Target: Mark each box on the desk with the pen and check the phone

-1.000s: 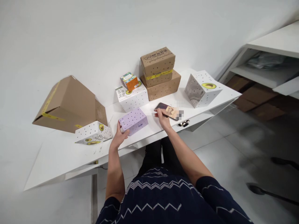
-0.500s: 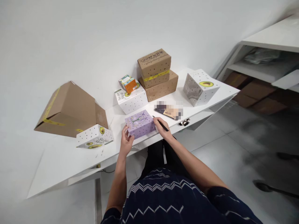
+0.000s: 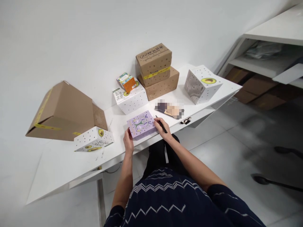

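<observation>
A purple box point(image 3: 142, 123) with a green and violet pattern on top is at the front edge of the white table, its near side tipped toward me. My left hand point(image 3: 128, 141) grips its left end, with part of the fingers hidden behind the box. A black pen point(image 3: 162, 125) is held in my right hand point(image 3: 163, 128), which also touches the box's right end. Just beyond my right hand lies a dark and tan item point(image 3: 169, 110), partly blurred out.
Brown cartons point(image 3: 155, 64) are stacked at the back, beside a white avocado box point(image 3: 130, 97) carrying a small orange box point(image 3: 126, 82). Another white box point(image 3: 202, 84) stands right. At left are a large carton point(image 3: 63, 113) and a white box point(image 3: 93, 139). A metal clip point(image 3: 186, 120) is on the table's edge.
The purple box has tilted so that its top faces me more. My left hand has shifted round its left end, with fewer fingers showing. The view has moved slightly.
</observation>
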Motion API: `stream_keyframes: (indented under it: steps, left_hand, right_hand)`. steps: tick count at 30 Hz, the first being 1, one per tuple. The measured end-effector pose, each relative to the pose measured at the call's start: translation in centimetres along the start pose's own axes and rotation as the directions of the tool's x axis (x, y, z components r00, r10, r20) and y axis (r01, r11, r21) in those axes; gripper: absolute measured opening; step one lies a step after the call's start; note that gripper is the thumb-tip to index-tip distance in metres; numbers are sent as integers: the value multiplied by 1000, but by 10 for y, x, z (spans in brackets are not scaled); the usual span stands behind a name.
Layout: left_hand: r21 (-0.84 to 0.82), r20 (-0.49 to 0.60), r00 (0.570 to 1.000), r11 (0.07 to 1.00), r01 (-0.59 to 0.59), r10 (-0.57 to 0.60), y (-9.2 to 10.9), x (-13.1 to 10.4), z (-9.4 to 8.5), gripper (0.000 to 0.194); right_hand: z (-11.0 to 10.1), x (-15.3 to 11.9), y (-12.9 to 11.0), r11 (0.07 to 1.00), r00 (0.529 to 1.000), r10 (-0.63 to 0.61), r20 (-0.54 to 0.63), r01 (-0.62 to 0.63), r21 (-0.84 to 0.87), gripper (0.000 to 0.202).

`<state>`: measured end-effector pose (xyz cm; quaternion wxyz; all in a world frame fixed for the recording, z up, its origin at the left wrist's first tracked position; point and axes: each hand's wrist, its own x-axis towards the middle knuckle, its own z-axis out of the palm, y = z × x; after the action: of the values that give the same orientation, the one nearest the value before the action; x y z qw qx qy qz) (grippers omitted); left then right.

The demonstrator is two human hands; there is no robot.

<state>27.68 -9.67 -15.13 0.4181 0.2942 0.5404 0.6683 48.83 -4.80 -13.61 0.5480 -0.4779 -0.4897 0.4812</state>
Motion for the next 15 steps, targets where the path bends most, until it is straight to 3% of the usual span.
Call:
stream_keyframes:
  steps: [4,8,11,15]
  left_hand:
    - [127,73,992,986,-108,99,0,-3,-3,51]
    - [105,168,955,959,-265,245,5,-4,0,65]
    - [137,186,923,921,-364,337,3,-7,4,71]
    - [195,170,922,906,-377,347,-11,-10,5,73]
  right_hand:
    - [-6,6,1,999,998,1,65,-5,54,34]
    - [-10,18,8,987,978,-136,160,120,103,32]
    - [-10,23,18,975,965,-209,156,194,103,34]
    - [-7,21,32,974,967,-220,127,210,87,37]
